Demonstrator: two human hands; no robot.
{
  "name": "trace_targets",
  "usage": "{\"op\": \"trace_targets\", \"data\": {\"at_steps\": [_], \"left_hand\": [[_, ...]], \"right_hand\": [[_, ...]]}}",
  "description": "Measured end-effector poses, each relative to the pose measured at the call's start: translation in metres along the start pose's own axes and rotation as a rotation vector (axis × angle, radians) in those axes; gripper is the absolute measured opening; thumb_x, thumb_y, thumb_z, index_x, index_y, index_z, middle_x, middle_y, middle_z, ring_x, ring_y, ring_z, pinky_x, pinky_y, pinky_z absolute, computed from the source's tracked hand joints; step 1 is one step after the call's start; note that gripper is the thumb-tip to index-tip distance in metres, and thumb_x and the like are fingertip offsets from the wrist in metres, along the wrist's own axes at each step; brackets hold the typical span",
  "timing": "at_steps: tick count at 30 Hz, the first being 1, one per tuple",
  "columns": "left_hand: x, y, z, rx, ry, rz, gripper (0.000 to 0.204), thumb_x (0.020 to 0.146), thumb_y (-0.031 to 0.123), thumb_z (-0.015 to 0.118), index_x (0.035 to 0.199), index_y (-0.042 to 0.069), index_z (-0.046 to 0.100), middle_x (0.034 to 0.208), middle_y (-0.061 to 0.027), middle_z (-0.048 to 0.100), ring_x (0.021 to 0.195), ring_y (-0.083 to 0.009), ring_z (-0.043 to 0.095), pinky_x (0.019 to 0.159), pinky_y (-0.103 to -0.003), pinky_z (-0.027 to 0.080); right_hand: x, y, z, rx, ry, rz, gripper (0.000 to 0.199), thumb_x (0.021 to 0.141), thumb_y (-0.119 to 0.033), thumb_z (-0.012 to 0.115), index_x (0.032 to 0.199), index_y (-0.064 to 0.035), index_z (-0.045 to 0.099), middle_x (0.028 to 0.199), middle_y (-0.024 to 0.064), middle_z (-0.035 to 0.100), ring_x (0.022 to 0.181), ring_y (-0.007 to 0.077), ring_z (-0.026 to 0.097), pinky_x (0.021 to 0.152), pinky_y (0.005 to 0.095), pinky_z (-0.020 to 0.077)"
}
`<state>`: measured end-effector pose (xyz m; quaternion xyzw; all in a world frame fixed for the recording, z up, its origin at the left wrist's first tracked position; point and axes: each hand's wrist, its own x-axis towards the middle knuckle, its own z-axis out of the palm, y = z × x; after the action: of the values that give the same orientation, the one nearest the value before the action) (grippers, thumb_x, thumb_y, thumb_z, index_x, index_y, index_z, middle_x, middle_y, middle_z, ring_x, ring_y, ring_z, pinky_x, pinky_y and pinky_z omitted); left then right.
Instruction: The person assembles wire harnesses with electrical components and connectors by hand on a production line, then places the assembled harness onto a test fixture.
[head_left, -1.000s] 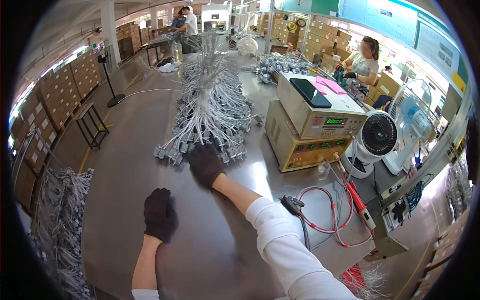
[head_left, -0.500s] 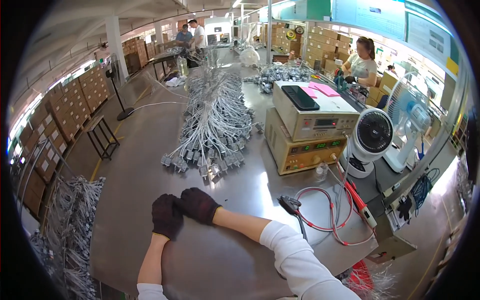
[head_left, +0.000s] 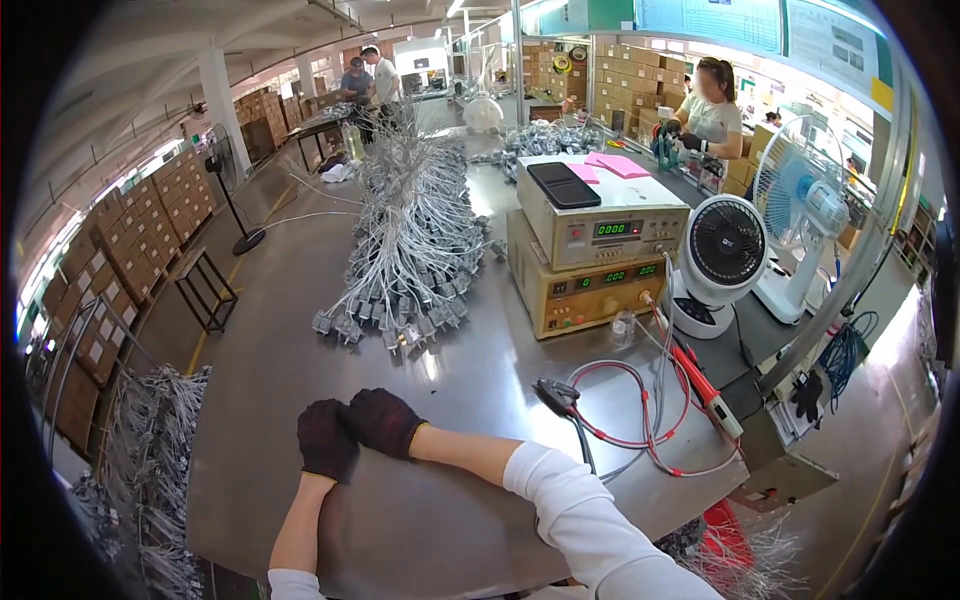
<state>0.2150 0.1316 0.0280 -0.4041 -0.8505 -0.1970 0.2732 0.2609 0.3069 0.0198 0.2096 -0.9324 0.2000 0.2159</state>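
Observation:
My left hand [head_left: 328, 440], in a dark knitted glove, rests on the bare metal tabletop [head_left: 420, 530] near its front left. My right hand [head_left: 384, 422], gloved alike, lies against it, and its fingertip side meets the top of the left. Both hands look curled closed; their fingertips are turned down or hidden, and nothing shows in either. Beyond them lies a big heap of white cables [head_left: 425, 230] with grey plug ends [head_left: 405, 325] fanned toward me. To the right of my hands a black clip [head_left: 556, 394] lies on red and black leads [head_left: 645, 405].
Two stacked test instruments [head_left: 595, 285] stand at the right, with a phone [head_left: 563, 185] and pink papers on top. A red probe [head_left: 705, 390], a small fan [head_left: 727, 240] and a blue fan [head_left: 805, 205] are beside them. More cables [head_left: 160, 460] hang at lower left. Co-workers stand farther back.
The view has shifted slightly to the right. My hands stay together in nearly the same place. The upper instrument's display now shows lit green digits.

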Motion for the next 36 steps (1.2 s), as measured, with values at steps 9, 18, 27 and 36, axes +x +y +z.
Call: {"op": "trace_targets", "data": {"at_steps": [9, 18, 27, 36], "left_hand": [[0.005, 0.005, -0.003, -0.007, 0.004, -0.030, 0.011, 0.078, 0.010, 0.073, 0.085, 0.011, 0.065, 0.089, -0.0126, 0.069, 0.094, -0.0374, 0.067, 0.084, -0.050, 0.051], [-0.003, 0.003, 0.002, -0.028, -0.052, -0.112, 0.007, 0.082, 0.014, 0.072, 0.089, 0.011, 0.070, 0.093, -0.0135, 0.071, 0.097, -0.0381, 0.068, 0.087, -0.051, 0.052], [-0.056, -0.022, -0.035, -0.073, -0.111, 0.134, 0.026, 0.094, 0.009, 0.068, 0.119, 0.002, 0.073, 0.122, -0.0220, 0.074, 0.116, -0.0425, 0.070, 0.104, -0.054, 0.054], [-0.210, -0.126, -0.167, 0.024, -0.167, -0.188, 0.026, 0.104, 0.008, 0.065, 0.129, 0.003, 0.071, 0.133, -0.0185, 0.072, 0.127, -0.0390, 0.068, 0.110, -0.048, 0.053]], "right_hand": [[0.000, -0.001, -0.005, 0.013, -0.010, 0.023, 0.029, 0.097, -0.025, 0.067, 0.121, -0.0081, 0.068, 0.101, 0.0145, 0.075, 0.099, 0.0351, 0.072, 0.087, 0.0487, 0.0569], [-0.004, -0.002, -0.003, 0.042, 0.010, 0.013, 0.025, 0.099, -0.026, 0.064, 0.115, -0.0084, 0.071, 0.095, 0.0154, 0.074, 0.095, 0.0363, 0.072, 0.084, 0.0500, 0.0573], [0.005, -0.002, -0.003, -0.115, -0.130, 0.070, 0.018, 0.101, -0.024, 0.061, 0.099, -0.0104, 0.074, 0.097, 0.0148, 0.073, 0.093, 0.0364, 0.070, 0.082, 0.0520, 0.0562], [0.014, 0.016, -0.017, -0.114, 0.067, -0.154, 0.023, 0.098, -0.021, 0.077, 0.116, -0.0073, 0.076, 0.107, 0.0146, 0.077, 0.100, 0.0372, 0.071, 0.089, 0.0489, 0.0565]]}}
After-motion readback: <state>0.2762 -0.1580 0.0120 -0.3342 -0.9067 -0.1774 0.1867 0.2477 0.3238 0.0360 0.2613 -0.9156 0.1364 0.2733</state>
